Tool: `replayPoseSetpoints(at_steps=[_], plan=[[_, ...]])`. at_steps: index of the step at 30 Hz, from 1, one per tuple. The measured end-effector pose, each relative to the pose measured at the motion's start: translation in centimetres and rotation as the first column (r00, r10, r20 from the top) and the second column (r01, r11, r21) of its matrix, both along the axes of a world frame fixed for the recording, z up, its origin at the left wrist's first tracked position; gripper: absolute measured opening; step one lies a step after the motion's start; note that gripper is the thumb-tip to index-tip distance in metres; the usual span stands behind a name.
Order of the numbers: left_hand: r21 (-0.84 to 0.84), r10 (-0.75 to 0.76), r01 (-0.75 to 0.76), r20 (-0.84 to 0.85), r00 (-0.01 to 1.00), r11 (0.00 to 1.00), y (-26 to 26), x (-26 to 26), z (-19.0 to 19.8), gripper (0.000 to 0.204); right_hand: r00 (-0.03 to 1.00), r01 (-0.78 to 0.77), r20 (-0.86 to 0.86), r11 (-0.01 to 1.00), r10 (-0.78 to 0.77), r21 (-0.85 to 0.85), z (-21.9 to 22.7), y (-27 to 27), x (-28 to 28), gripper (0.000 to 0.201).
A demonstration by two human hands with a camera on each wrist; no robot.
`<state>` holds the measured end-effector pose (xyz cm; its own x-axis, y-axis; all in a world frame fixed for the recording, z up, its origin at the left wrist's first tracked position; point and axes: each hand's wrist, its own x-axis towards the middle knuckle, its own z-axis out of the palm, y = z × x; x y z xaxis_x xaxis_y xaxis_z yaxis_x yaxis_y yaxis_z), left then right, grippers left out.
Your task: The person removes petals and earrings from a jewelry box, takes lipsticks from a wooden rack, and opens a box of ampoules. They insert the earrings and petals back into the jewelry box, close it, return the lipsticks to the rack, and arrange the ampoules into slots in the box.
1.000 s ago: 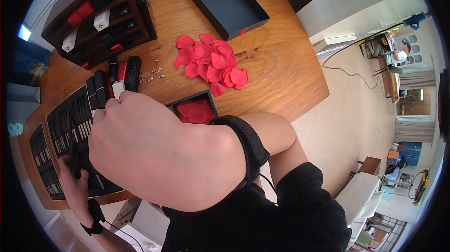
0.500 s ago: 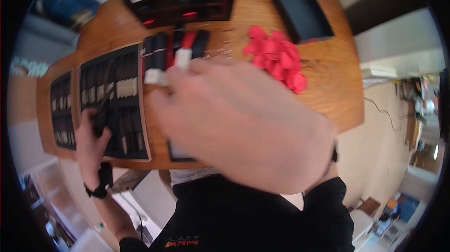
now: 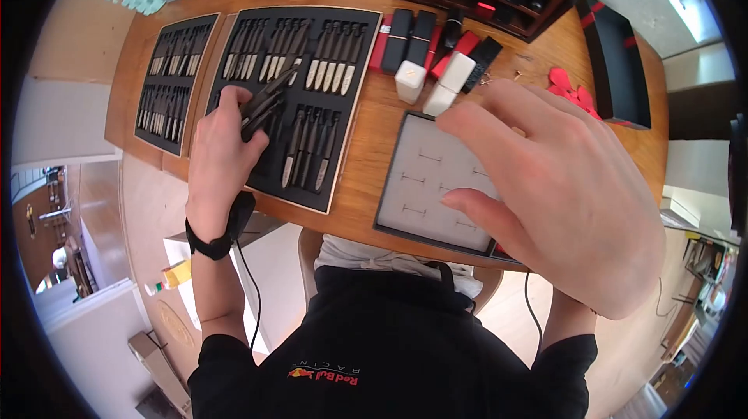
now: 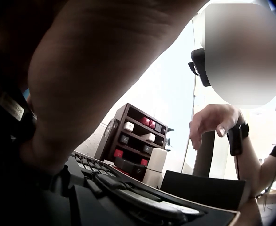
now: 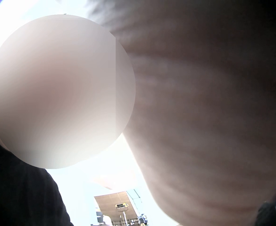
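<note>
My left hand (image 3: pixel 218 158) grips a bundle of dark slim sticks (image 3: pixel 265 107) over a black tray (image 3: pixel 349 131) in the head view. Rows of similar sticks with pale ends (image 3: pixel 331 57) lie in that tray. In the left wrist view the forearm covers much of the picture, and a stick (image 4: pixel 142 197) lies large in front. My right hand (image 3: pixel 569 185) hovers over a square box with a grey slotted pad (image 3: pixel 425 185). Its fingers are loosely bent with nothing visible between them, as the left wrist view (image 4: pixel 215 120) also shows. The right wrist view shows mostly blurred skin.
A second tray of sticks (image 3: pixel 173 80) stands at the left. Behind the pad are white tubes (image 3: pixel 452 84) and dark and red ones. A brown shelf (image 3: pixel 467 2) stands at the back, with red petals (image 3: pixel 573 92) and a black box lid (image 3: pixel 615 68) at the right.
The head view has swung left, bringing both trays and the grey pad into fuller view. My right hand has drawn back from the white tubes. The left hand still holds the sticks.
</note>
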<state>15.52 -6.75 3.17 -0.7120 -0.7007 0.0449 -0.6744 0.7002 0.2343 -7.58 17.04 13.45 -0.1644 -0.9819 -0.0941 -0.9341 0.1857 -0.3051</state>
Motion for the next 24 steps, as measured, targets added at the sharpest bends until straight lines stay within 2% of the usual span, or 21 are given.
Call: replayPoseSetpoints(at_steps=[2, 4, 7, 8, 11, 13, 17, 19, 23, 24], plan=[[0.067, 0.020, -0.019, -0.008, 1.000, 0.998, -0.4, 0.1, 0.2, 0.042, 1.000, -0.005, 0.020, 1.000, 0.005, 0.014, 0.3, -0.1, 0.1, 0.045], [0.037, 0.021, -0.020, -0.031, 0.999, 0.999, -0.7, 0.2, 0.0, 0.042, 0.999, -0.014, 0.043, 0.999, 0.013, 0.030, 0.5, -0.2, 0.2, 0.047], [0.181, 0.107, -0.108, 0.016, 0.994, 0.978, -0.4, -0.4, 1.3, 0.041, 0.999, -0.007, 0.042, 1.000, 0.006, 0.019, 0.6, -0.2, 0.3, 0.049], [0.177, 0.117, -0.118, 0.018, 0.993, 0.977, -0.6, -0.2, 1.3, 0.041, 0.999, 0.005, 0.046, 1.000, -0.005, 0.018, 0.6, -0.2, 0.4, 0.050], [0.250, 0.115, -0.110, -0.002, 0.993, 0.962, -1.3, 0.6, 1.2, 0.039, 0.999, 0.007, 0.045, 1.000, -0.008, 0.008, 0.6, -0.2, 0.5, 0.051], [0.289, 0.115, -0.087, -0.080, 0.990, 0.953, -1.8, 1.1, 0.7, 0.038, 0.999, 0.000, 0.039, 1.000, 0.000, -0.001, 0.5, -0.2, 0.5, 0.051], [0.277, 0.154, -0.123, -0.096, 0.983, 0.953, -1.3, 0.9, 0.6, 0.041, 0.998, 0.002, 0.059, 1.000, -0.002, -0.007, 0.5, -0.3, 0.6, 0.052], [0.201, 0.046, -0.014, -0.156, 0.987, 0.980, -0.5, 1.1, 0.5, 0.045, 0.998, 0.003, 0.061, 1.000, -0.002, -0.018, 0.4, -0.2, 0.6, 0.052], [0.201, 0.039, -0.009, -0.146, 0.988, 0.980, -0.2, 2.1, 1.6, 0.042, 0.999, -0.016, 0.043, 0.999, 0.017, -0.029, 0.4, -0.3, 0.5, 0.055], [0.333, 0.137, -0.065, -0.198, 0.971, 0.941, -0.6, 2.4, 2.0, 0.039, 0.999, -0.013, 0.040, 1.000, 0.014, -0.026, 0.4, -0.3, 0.5, 0.055]])
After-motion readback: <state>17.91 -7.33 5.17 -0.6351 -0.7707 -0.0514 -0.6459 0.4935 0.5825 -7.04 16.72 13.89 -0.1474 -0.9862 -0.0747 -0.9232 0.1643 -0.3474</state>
